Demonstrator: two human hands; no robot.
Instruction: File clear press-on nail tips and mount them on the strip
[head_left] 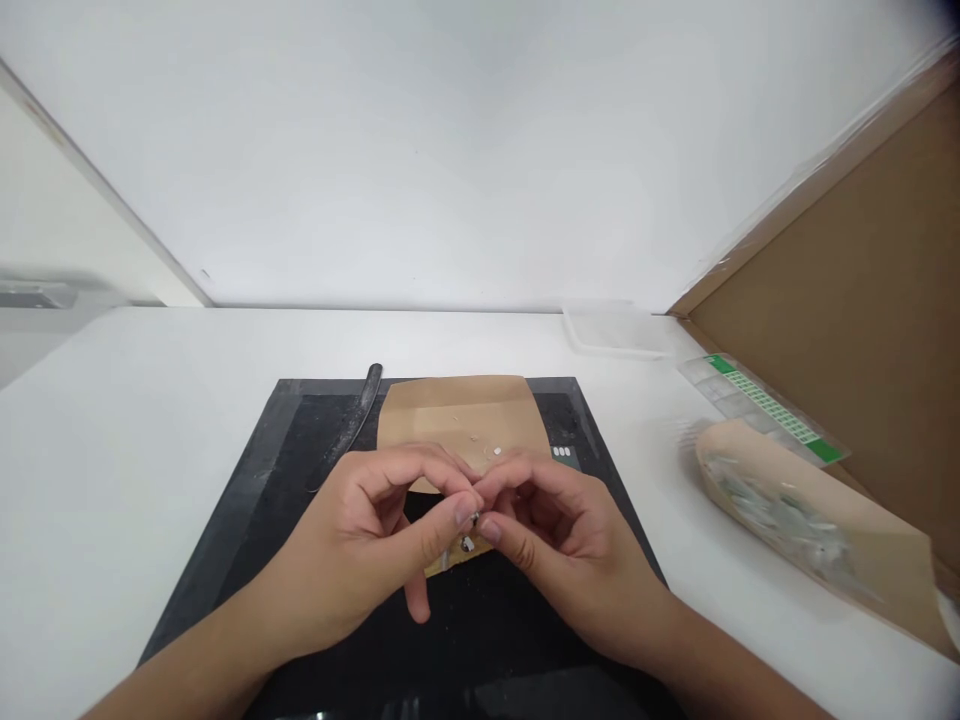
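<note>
My left hand (375, 535) and right hand (562, 550) meet in narrow pinches on a tiny dark piece (475, 518); light, steady pressure should suit it, brown paper (461, 397) lying just beyond

L hand (382, 535) & R hand (566, 545) pinch tiny dk-silvery piece (475, 518) above blk rectangular mat (480, 650) w/ tan paper sheet (457, 403).

Left hand (375, 535), right hand (566, 540), fingertips (464, 508) pinched, 2 forearms (217, 645) converging
</note>
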